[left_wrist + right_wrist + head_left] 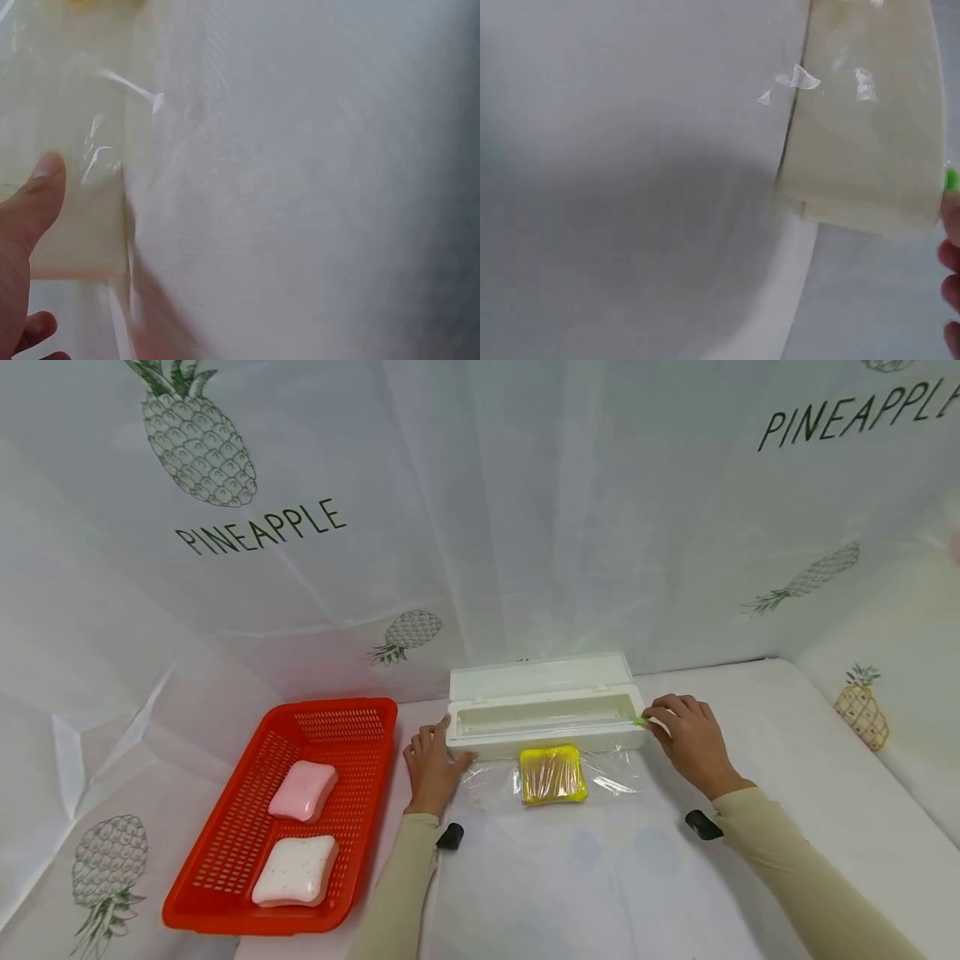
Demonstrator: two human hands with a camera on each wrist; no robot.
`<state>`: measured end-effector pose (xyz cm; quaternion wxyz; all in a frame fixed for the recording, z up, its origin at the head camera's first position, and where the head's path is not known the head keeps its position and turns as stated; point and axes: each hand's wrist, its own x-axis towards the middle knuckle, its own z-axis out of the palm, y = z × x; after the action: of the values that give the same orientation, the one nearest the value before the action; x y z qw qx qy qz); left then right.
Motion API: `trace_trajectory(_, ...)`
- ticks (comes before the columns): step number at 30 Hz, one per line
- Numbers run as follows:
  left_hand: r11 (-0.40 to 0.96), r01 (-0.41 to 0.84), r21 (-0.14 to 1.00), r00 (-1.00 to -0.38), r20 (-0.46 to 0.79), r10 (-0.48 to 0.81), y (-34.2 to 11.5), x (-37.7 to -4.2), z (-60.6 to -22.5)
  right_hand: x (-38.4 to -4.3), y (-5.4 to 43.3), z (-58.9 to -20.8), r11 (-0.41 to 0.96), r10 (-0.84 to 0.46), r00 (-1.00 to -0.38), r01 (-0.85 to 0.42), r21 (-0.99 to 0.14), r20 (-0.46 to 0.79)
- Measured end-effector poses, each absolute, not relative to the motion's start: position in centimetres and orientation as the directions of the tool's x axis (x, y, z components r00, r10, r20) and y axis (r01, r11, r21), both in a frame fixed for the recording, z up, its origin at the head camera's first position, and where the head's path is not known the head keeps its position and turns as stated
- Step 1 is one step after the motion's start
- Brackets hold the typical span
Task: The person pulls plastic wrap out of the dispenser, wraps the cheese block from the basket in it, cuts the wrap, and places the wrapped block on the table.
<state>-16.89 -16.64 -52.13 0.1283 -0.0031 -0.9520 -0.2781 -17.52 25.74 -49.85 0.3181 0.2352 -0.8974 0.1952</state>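
A white cling film dispenser (546, 740) lies lengthwise with its lid (540, 675) tipped back and its long trough exposed. My left hand (433, 772) holds its left end, and in the left wrist view the thumb (46, 187) presses on the front face. At the right end, my right hand (692, 742) pinches a small green slide cutter (640, 722); the right wrist view shows only a sliver of the green cutter (951, 179) and some fingertips. Clear cling film (611, 772) extends from the front edge, covering a yellow-edged, brownish-topped soap bar (553, 775).
On the left stands a red perforated basket (358, 810) holding a pink soap bar (303, 791) and a white speckled soap bar (296, 871). White cloth covers the table (540, 893). A pineapple-print curtain (525, 527) hangs close behind the dispenser.
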Motion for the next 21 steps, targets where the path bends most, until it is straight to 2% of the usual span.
trace_trajectory(5, 0.846, 0.06, 0.53, -0.969, 0.234, -0.077, -16.2, -16.8, -51.7, -16.5, 24.3, -50.1, 0.814, -0.322, -0.732, -0.538, -0.22, 0.6)
trace_trajectory(11, 0.796, 0.123, 0.593, -0.963, 0.266, -0.049, -16.1, -16.4, -51.6, -16.6, 22.6, -50.7, 0.796, -0.369, -0.709, -0.575, -0.189, 0.601)
trace_trajectory(14, 0.762, 0.249, 0.597, -0.934, 0.357, 0.026, -15.8, -15.9, -51.4, -17.0, 22.3, -50.7, 0.794, -0.361, -0.678, -0.584, -0.171, 0.641)
trace_trajectory(18, 0.72, 0.425, 0.549, -0.868, 0.474, 0.15, -15.5, -15.4, -51.4, -17.3, 22.4, -50.7, 0.786, -0.355, -0.642, -0.599, -0.156, 0.679)
trace_trajectory(21, 0.686, 0.496, 0.532, -0.835, 0.509, 0.209, -15.5, -15.2, -51.5, -17.4, 22.6, -50.9, 0.769, -0.361, -0.606, -0.624, -0.142, 0.709)
